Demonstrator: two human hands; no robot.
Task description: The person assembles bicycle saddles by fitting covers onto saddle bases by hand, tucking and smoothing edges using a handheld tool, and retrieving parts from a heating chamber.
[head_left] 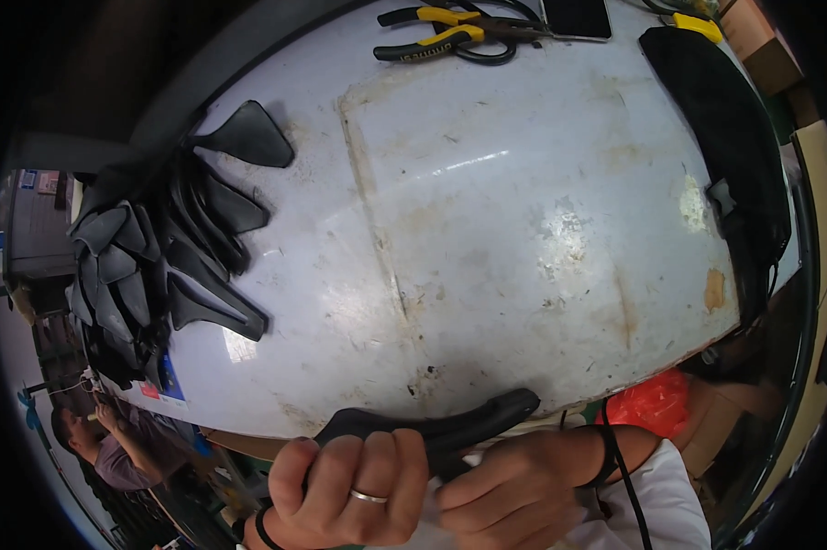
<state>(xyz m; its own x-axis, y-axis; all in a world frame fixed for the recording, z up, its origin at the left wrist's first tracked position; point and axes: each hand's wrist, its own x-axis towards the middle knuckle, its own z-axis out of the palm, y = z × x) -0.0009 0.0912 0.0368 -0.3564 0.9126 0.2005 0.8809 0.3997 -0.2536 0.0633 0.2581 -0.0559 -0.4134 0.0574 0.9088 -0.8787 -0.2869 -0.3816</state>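
A curved black piece [473,426], smooth and rubber-like, lies along the table's near edge. My left hand [358,486], with a ring on one finger, is wrapped round its left end. My right hand [514,490] is closed just below its right arm, and a dark part of the piece runs into those fingers. The grip there is mostly hidden, and the hand is slightly blurred. The piece's rounded tip sticks out beyond both hands. Similar black forked pieces [216,302] lie at the left of the table, beside a heap of black parts [115,275].
The worn white table [487,257] spreads ahead of me. Yellow-and-black pliers [432,44] and a dark-screened phone [576,18] lie at its far edge. A long black fabric item [721,128] lines the right side. A red plastic bag [652,403] sits below; another person [129,449] is at lower left.
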